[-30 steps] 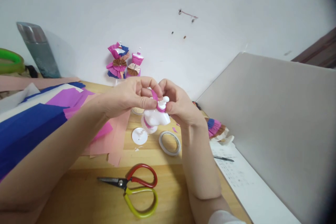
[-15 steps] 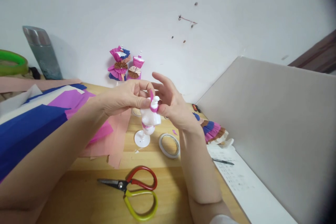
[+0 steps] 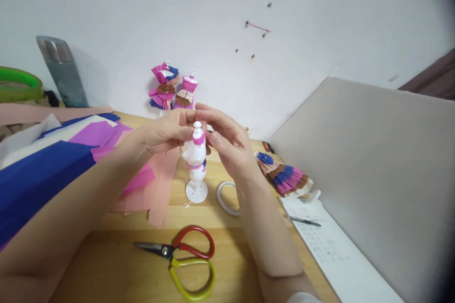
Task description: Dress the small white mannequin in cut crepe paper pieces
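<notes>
A small white mannequin point(image 3: 195, 152) stands on its round base, with a pink paper strip point(image 3: 199, 138) wrapped about its neck. My left hand point(image 3: 167, 130) grips it from the left, the thumb at the neck and the fingers partly hidden behind. From the right, my right hand point(image 3: 229, 144) curves round the neck, thumb close against the pink strip and fingertips meeting the left fingers above. Pink and blue bits show at the mannequin's waist. A white tape roll point(image 3: 223, 202) lies beside the base, partly covered by my right wrist.
Scissors point(image 3: 174, 251) with red and yellow handles lie in front. Coloured crepe paper point(image 3: 46, 165) spreads over the left side. Two dressed mannequins point(image 3: 165, 87) stand at the wall. A ruffled paper skirt point(image 3: 284, 175), a pen point(image 3: 304, 220) and a written sheet point(image 3: 327, 241) lie right.
The mannequin has turned and become more upright, shifting slightly left. My right hand's raised fingers have come down and curled toward the left hand. The pink strip's loose end no longer shows.
</notes>
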A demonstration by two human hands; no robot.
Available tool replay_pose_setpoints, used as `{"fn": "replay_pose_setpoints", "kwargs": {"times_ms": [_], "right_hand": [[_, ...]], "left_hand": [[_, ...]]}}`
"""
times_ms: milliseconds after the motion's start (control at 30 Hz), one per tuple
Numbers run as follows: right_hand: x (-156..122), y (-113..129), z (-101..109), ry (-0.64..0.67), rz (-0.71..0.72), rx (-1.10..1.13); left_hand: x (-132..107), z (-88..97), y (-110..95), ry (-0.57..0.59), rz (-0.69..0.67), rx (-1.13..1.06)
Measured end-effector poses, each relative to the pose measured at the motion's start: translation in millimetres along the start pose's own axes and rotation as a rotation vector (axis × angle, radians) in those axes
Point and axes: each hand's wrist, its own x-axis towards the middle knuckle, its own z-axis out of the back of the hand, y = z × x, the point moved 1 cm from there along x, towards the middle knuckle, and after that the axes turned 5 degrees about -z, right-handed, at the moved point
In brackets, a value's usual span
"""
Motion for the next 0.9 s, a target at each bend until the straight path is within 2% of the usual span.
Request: {"fn": "replay_pose_setpoints", "kwargs": {"times_ms": [100,233,367,600,700,900], "right_hand": [[0,1,-2,0.007,-0.011,0.027],[0,1,-5,-0.007,-0.047,0.054],[0,0,-9,-0.101,-0.07,0.122],[-1,5,-12,-0.231,-0.052,0.155],[-2,7,-12,-0.238,-0.053,0.158],[-2,5,-12,-0.246,-0.082,0.201]], "left_hand": [[0,0.6,2,0.037,0.005,-0.003],[1,0.1,6,-0.053,0.016,-0.054],[4,-1.7,8,-0.084,0.019,-0.021],[4,-6.6,9,-0.033,0.025,0.026],[3,-6.5,9,-0.023,0.029,0.005],[4,-9.4,8,-0.087,0.043,0.005]]}}
